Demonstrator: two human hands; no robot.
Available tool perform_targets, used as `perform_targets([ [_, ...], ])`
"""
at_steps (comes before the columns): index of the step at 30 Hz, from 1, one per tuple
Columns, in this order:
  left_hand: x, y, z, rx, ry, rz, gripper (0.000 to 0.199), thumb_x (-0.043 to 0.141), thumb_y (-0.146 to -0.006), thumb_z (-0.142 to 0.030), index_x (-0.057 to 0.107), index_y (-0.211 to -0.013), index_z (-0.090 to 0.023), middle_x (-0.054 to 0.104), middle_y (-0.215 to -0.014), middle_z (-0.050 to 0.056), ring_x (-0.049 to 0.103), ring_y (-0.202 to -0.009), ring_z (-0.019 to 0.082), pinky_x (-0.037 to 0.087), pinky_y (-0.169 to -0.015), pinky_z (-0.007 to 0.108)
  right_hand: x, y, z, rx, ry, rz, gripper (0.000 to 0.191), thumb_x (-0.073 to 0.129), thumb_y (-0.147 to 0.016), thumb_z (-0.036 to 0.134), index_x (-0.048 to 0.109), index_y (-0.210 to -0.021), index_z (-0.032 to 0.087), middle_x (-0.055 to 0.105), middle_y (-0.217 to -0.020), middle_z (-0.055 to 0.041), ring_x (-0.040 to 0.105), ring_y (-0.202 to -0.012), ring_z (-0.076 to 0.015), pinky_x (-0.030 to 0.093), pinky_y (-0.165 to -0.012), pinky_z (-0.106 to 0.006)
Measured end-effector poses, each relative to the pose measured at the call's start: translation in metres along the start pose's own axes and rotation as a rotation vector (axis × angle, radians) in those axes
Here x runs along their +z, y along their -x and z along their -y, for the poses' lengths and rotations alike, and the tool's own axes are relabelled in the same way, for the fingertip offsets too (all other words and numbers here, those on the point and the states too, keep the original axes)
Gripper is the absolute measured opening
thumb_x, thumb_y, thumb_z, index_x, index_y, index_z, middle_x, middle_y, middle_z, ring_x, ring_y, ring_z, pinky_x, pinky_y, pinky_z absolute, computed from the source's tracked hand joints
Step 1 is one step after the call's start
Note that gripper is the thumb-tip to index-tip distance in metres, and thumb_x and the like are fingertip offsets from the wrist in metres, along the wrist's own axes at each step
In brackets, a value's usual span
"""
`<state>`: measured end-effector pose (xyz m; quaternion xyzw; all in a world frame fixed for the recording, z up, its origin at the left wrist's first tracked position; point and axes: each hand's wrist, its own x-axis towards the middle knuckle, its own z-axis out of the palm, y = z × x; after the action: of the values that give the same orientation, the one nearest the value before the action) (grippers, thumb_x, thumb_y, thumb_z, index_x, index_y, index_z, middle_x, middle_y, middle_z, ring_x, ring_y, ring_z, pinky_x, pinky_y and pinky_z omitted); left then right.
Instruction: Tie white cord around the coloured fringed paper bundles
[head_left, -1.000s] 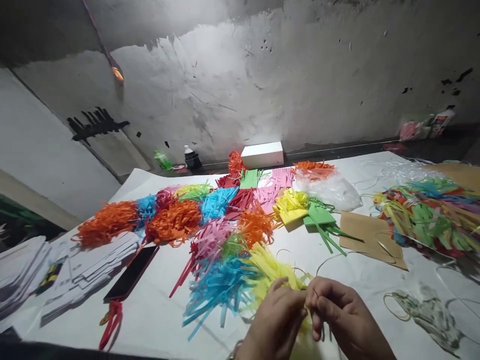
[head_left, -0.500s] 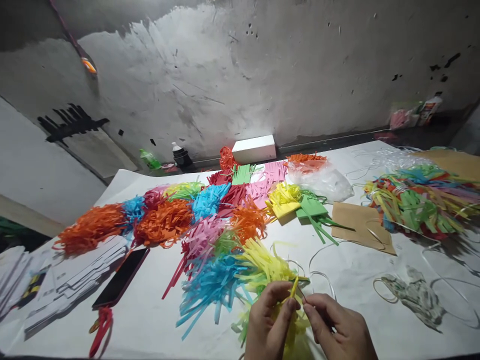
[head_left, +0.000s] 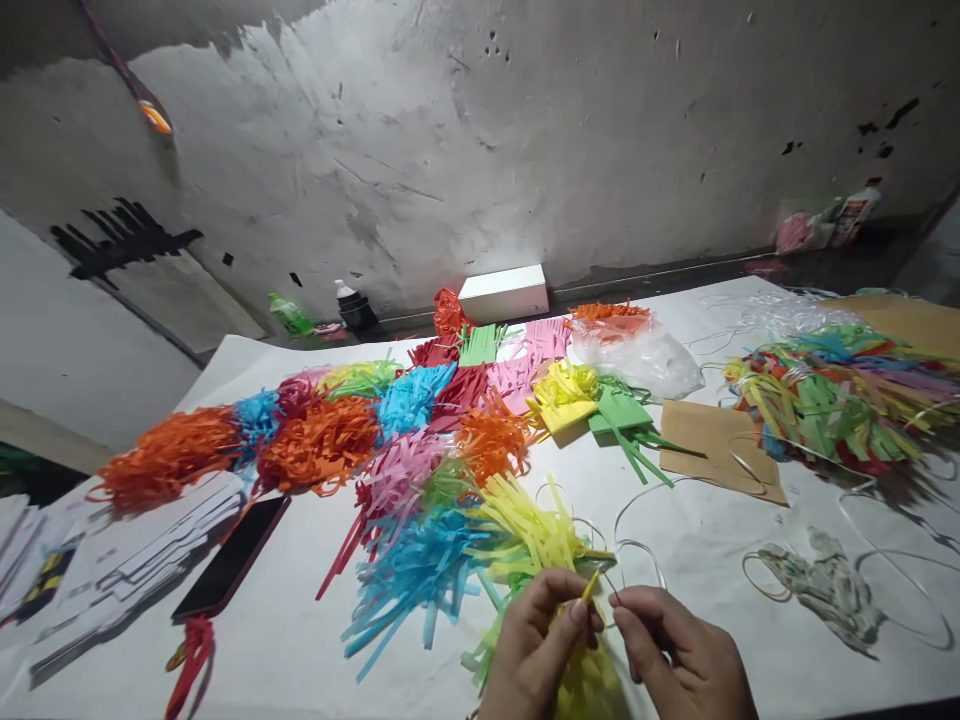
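My left hand (head_left: 534, 640) is closed in a pinch around the twisted tip of a yellow paper tassel (head_left: 589, 685), whose cut strips hang down below the fingers. Close on its right, my right hand (head_left: 686, 645) pinches a thin strand at thumb and forefinger, near the tassel's tip; what the strand is made of is too small to tell. Just beyond both hands lies a pale yellow fringed tassel (head_left: 529, 525), with a blue fringe bunch (head_left: 420, 575) to its left. Loops of white string (head_left: 645, 548) rest on the table behind the right hand.
Fringed paper bundles, such as an orange one (head_left: 319, 440), cover the white-papered table. To the left are a phone (head_left: 232, 560) and cut white sheets (head_left: 142, 570). A brown paper piece (head_left: 716, 455), crumpled cloth (head_left: 821, 590) and multicoloured streamers (head_left: 832, 400) lie right. A white box (head_left: 504, 294) stands behind.
The view has shifted slightly, so most table items appear a little further left. Both hands keep their pinches, and the gap between their fingertips looks slightly wider.
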<state>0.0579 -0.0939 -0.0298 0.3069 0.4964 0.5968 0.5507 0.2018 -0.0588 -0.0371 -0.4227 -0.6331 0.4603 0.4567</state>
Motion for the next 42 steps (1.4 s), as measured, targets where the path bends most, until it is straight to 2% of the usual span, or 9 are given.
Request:
perform_targets([
  [3,-0.006,-0.005,0.005,-0.201,0.201,0.202,0.031,0.081,-0.077,-0.043,0.066,-0.082,-0.016,0.059,-0.059,-0.003,0.048,-0.051,0.007,0.038,-0.054,0.018,0.000,-0.004,0.007,0.052,-0.150,0.040,0.027,0.061,-0.091,0.051,0.071,-0.095,0.027,0.066,-0.060,0.0045,0.062,-0.053,-0.0128,0.048,-0.055,-0.019],
  [5,-0.009,-0.006,0.007,-0.213,0.181,0.285,0.033,0.079,-0.078,-0.046,0.065,-0.083,-0.016,0.058,-0.058,-0.003,0.046,-0.049,0.007,0.036,-0.052,0.018,0.001,-0.008,0.011,0.049,-0.212,0.117,0.028,0.060,-0.092,0.051,0.069,-0.089,0.025,0.066,-0.062,0.0034,0.063,-0.055,-0.0131,0.049,-0.057,-0.019],
  [8,-0.010,-0.002,0.004,0.024,-0.120,0.206,0.032,0.077,-0.081,-0.048,0.069,-0.086,-0.017,0.066,-0.078,0.004,0.059,-0.073,0.015,0.044,-0.070,0.023,0.002,-0.013,0.013,0.024,-0.177,0.137,0.031,0.060,-0.092,0.050,0.066,-0.077,0.024,0.063,-0.063,0.0019,0.060,-0.057,-0.0116,0.045,-0.057,-0.019],
  [10,-0.010,0.001,-0.001,0.120,-0.275,0.138,0.030,0.073,-0.085,-0.047,0.071,-0.085,-0.017,0.066,-0.085,0.006,0.059,-0.083,0.017,0.043,-0.077,0.025,0.003,-0.014,0.010,0.067,-0.191,0.111,0.030,0.061,-0.091,0.052,0.068,-0.086,0.024,0.061,-0.063,0.0022,0.056,-0.056,-0.0113,0.043,-0.054,-0.019],
  [14,-0.011,0.000,-0.004,-0.051,-0.043,0.086,0.034,0.074,-0.084,-0.048,0.068,-0.079,-0.015,0.060,-0.065,0.000,0.051,-0.064,0.011,0.039,-0.064,0.022,0.003,-0.010,0.005,0.227,-0.246,0.073,0.036,0.064,-0.088,0.057,0.068,-0.096,0.022,0.057,-0.058,0.0035,0.049,-0.048,-0.0100,0.038,-0.045,-0.019],
  [19,-0.012,-0.005,0.004,-0.177,0.223,0.142,0.037,0.082,-0.076,-0.047,0.067,-0.076,-0.014,0.057,-0.056,-0.002,0.050,-0.052,0.010,0.038,-0.055,0.021,0.002,-0.004,0.010,0.152,-0.183,0.120,0.034,0.062,-0.089,0.055,0.072,-0.082,0.023,0.056,-0.054,0.0033,0.046,-0.046,-0.0089,0.037,-0.047,-0.020],
  [31,-0.014,-0.006,0.011,-0.182,0.192,0.106,0.039,0.082,-0.074,-0.051,0.066,-0.077,-0.015,0.055,-0.056,-0.003,0.047,-0.047,0.008,0.036,-0.049,0.020,0.004,-0.001,0.004,0.027,-0.037,0.099,0.035,0.056,-0.093,0.050,0.069,-0.074,0.023,0.056,-0.053,0.0039,0.047,-0.047,-0.0105,0.037,-0.048,-0.021],
  [38,-0.022,-0.003,0.007,0.043,-0.272,0.116,0.037,0.070,-0.085,-0.053,0.069,-0.077,-0.017,0.058,-0.067,0.001,0.051,-0.066,0.014,0.039,-0.064,0.023,-0.004,-0.005,0.005,0.194,-0.048,0.198,0.043,0.060,-0.087,0.060,0.068,-0.076,0.020,0.054,-0.053,0.0033,0.046,-0.047,-0.0096,0.035,-0.045,-0.020],
  [42,-0.024,0.001,0.002,0.210,-0.567,0.186,0.034,0.058,-0.094,-0.048,0.068,-0.080,-0.019,0.062,-0.074,0.004,0.056,-0.071,0.017,0.041,-0.068,0.025,-0.006,-0.011,-0.002,0.431,-0.329,0.324,0.056,0.068,-0.080,0.066,0.062,-0.108,0.018,0.054,-0.053,0.0072,0.039,-0.038,-0.0058,0.032,-0.038,-0.017],
])
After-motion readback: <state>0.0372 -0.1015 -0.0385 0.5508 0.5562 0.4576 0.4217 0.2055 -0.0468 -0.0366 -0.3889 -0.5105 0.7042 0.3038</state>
